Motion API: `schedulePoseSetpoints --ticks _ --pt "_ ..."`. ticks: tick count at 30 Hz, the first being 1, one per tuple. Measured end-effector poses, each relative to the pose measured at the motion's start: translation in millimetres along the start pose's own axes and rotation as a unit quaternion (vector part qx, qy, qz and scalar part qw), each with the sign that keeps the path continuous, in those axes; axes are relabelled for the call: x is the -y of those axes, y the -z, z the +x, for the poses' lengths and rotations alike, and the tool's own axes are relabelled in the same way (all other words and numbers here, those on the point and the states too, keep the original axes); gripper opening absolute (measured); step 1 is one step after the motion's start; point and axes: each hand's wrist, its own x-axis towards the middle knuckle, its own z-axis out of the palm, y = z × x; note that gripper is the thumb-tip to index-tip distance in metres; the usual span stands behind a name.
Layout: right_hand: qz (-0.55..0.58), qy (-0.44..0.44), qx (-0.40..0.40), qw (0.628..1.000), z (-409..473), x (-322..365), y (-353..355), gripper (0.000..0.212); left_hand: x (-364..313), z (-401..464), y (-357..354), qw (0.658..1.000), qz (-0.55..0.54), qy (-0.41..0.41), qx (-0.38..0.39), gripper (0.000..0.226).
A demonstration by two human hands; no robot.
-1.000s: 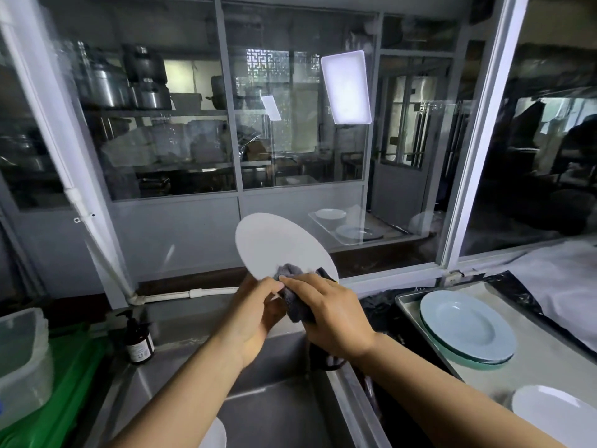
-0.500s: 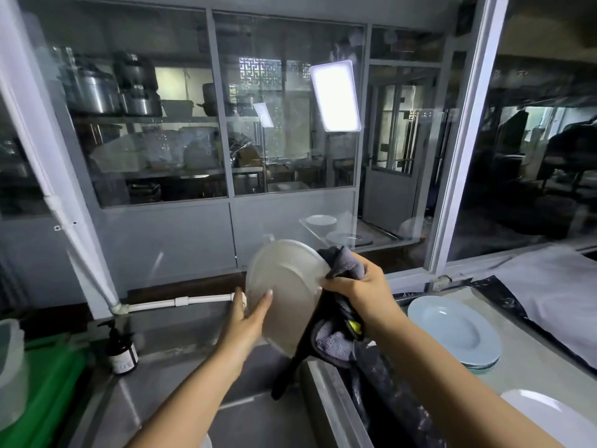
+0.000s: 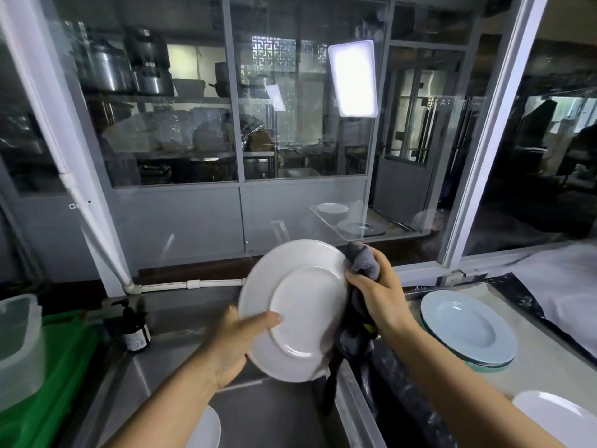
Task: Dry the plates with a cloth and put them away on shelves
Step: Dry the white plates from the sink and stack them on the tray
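Observation:
A white plate (image 3: 292,305) is held upright over the steel sink (image 3: 274,412), its underside with the foot ring turned toward me. My left hand (image 3: 239,337) grips its lower left rim, the thumb lying across the back. My right hand (image 3: 376,291) grips a dark grey cloth (image 3: 361,263) against the plate's right rim, and the cloth's tail hangs down past the sink edge. A stack of pale blue plates (image 3: 466,328) lies on the tray (image 3: 549,367) at my right, with another white plate (image 3: 554,417) nearer me.
A brown pump bottle (image 3: 134,329) stands at the sink's back left, beside a green crate (image 3: 64,367) and a clear plastic tub (image 3: 19,344). A further white plate (image 3: 205,430) lies low in the sink. A glass window wall rises just behind the sink.
The plate has turned so its underside faces me fully. My right hand with the cloth slid to the right rim, and my left hand shifted to the lower left edge.

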Motion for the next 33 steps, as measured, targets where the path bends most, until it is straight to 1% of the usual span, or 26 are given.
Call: schedulePoseSetpoints --ticks 2,4,5,7,8,10,11,13,14,15,17,19,21,22,24,27,28,30,31,33 --pt "-0.052 0.071 0.027 0.996 2 -1 -13 0.05 -3 0 -2 1.0 0.001 -0.011 -0.001 0.04" --pt "-0.131 0.145 0.053 0.979 5 -1 -23 0.058 -6 2 -1 1.0 0.013 -0.02 -0.014 0.035" --pt "-0.184 0.184 0.071 0.963 5 0 -28 0.061 -7 3 -2 0.999 0.025 -0.024 -0.021 0.032" --pt "-0.287 0.246 0.119 0.918 0 3 -46 0.067 -7 5 -4 0.998 0.045 -0.031 -0.034 0.031" --pt "-0.324 0.276 0.144 0.893 -5 7 -57 0.07 -8 3 -7 0.997 0.049 -0.037 -0.037 0.032" --pt "-0.358 0.339 0.188 0.849 -14 15 -78 0.072 -11 2 -8 0.994 0.071 -0.069 -0.037 0.033" --pt "-0.362 0.353 0.207 0.837 -16 19 -85 0.071 -13 1 -6 0.992 0.085 -0.084 -0.036 0.03" --pt "-0.367 0.364 0.231 0.824 -12 24 -90 0.07 -16 -1 3 0.991 0.087 -0.091 -0.036 0.022" --pt "-0.375 0.366 0.232 0.819 -6 24 -89 0.07 -17 -1 7 0.992 0.085 -0.083 -0.033 0.021" --pt "-0.384 0.366 0.227 0.817 0 23 -86 0.072 -17 -1 12 0.993 0.084 -0.072 -0.028 0.026" --pt "-0.377 0.356 0.206 0.83 11 14 -78 0.076 -15 -1 18 0.994 0.088 -0.058 -0.024 0.035" --pt "-0.322 0.312 0.188 0.874 16 -2 -65 0.078 -15 -2 23 0.995 0.075 -0.044 -0.047 0.033" --pt "-0.248 0.205 0.18 0.929 11 -21 -54 0.081 -16 -1 29 0.995 0.046 -0.036 -0.075 0.027" --pt "-0.212 0.151 0.173 0.95 6 -31 -50 0.081 -16 0 31 0.995 0.032 -0.036 -0.091 0.023" --pt "-0.148 0.075 0.149 0.975 -4 -48 -50 0.077 -13 1 32 0.993 0.007 -0.026 -0.116 0.02" --pt "-0.108 0.021 0.116 0.987 -6 -61 -56 0.072 -4 -2 31 0.992 -0.033 0.018 -0.12 0.016" --pt "-0.109 0.015 0.113 0.987 -3 -62 -57 0.072 -1 -3 33 0.992 -0.042 0.038 -0.115 0.022" --pt "-0.125 0.014 0.115 0.985 2 -62 -56 0.075 1 -3 39 0.991 -0.053 0.085 -0.087 0.044" --pt "-0.134 0.016 0.123 0.983 5 -61 -55 0.076 1 -3 43 0.99 -0.052 0.108 -0.067 0.05" --pt "-0.149 0.02 0.156 0.976 10 -57 -54 0.076 -1 -2 51 0.989 -0.044 0.139 -0.04 0.05"
